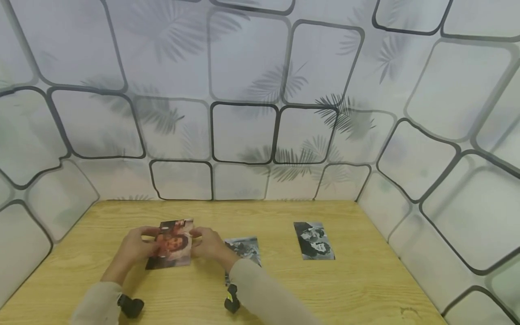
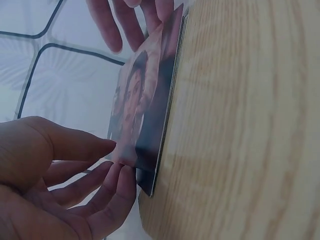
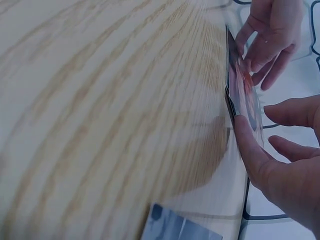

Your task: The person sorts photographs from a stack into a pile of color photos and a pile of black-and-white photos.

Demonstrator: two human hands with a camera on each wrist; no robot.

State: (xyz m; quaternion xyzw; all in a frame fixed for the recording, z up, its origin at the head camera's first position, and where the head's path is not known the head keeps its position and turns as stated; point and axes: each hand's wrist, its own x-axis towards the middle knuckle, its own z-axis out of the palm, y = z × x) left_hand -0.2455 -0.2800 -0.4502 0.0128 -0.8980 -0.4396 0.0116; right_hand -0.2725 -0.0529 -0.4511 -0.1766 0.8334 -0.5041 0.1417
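Note:
A colour photo print [image 1: 172, 243] with a face on it lies on the left part of the wooden table, and its edge looks layered in the left wrist view. At its left edge my left hand [image 1: 138, 243] pinches it, thumb above and fingertips at the rim [image 2: 75, 175]. My right hand [image 1: 211, 243] is at the opposite edge. In the right wrist view one digit of the right hand [image 3: 280, 160] touches the photo's edge, while other fingers stay apart from its face. Beneath my right forearm, a black-and-white photo [image 1: 248, 248] is partly hidden.
Another black-and-white photo [image 1: 314, 241] lies farther right on the table [image 1: 349, 289]. Patterned fabric walls [image 1: 243, 131] with leaf prints and dark outlines enclose the table's back and sides. Black wrist cameras [image 1: 132, 307] are strapped to both arms.

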